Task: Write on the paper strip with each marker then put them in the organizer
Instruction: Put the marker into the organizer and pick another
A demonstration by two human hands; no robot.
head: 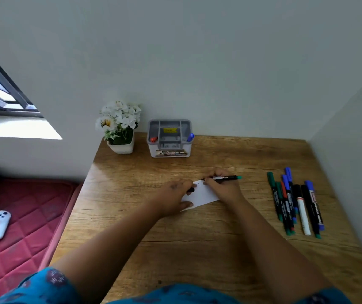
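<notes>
Two markers already stand in the organizer [169, 138] at the back of the table [197, 249], a red one at its left and a blue one at its right, well beyond the fingers. The right hand [220, 186] has its fingers curled round a black marker with a green end [226, 178], the tip lying just past the fingertips at the top edge of the paper strip [204, 195]. The left hand [174, 194] rests on the strip's left end and pinches a small black piece, probably the cap [191, 190].

The marker looks light, stiff and smooth, best gripped low on the barrel near the tip. The strip is thin and would slide or curl unless pressed flat.

The remaining markers [296, 202] lie in a loose row well to the right of the right fingers. Any marks on the strip are hidden or too faint to make out, and the tip's contact with it is unclear.
</notes>
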